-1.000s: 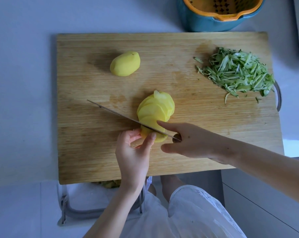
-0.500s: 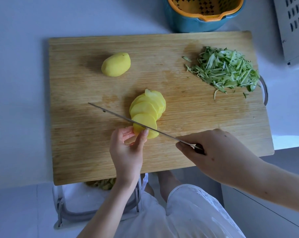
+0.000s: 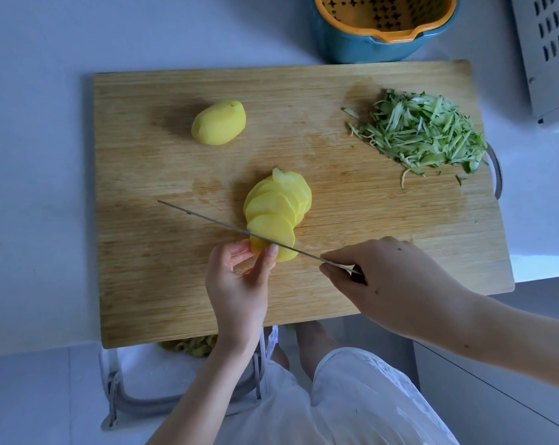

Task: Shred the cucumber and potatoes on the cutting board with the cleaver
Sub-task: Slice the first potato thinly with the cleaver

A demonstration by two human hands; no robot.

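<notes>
1. The right hand [image 3: 390,284] has slid back along the cleaver [image 3: 207,221]. A second ago its forefinger lay stretched over the blade next to the slices. Now it sits at 4 o'clock of them, clenched around the handle end.
2. The blade has barely moved. I see it edge-on, running 10-to-4 across the nearest piece of the potato slices [image 3: 275,203], which are fanned out mid-board. I can't tell whether the edge is biting in or just resting on top.
3. The left hand [image 3: 236,284] is in the same spot as before, at 6 o'clock of the fan. Its thumb and fingertips pinch the near end of the slices.
4. The whole potato [image 3: 218,123] is unchanged at 11 o'clock of the fan, lying free. The cucumber shreds [image 3: 422,133] are heaped at 2 o'clock on the cutting board [image 3: 143,284].
5. My read is that this was a regrip and not a cut. Slicing looks finished and cutting the fan into strips looks about to start. The cucumber is done, one potato is sliced but not shredded, and the second hasn't been started.
6. Watch the left thumb, which is just beside the blade. I'd want the fingertips tucked back before the first chop.
7. Also there: a bowl [image 3: 352,43] at 12 o'clock past the board, and a bin [image 3: 120,390] with peelings under the 6 o'clock edge.
</notes>
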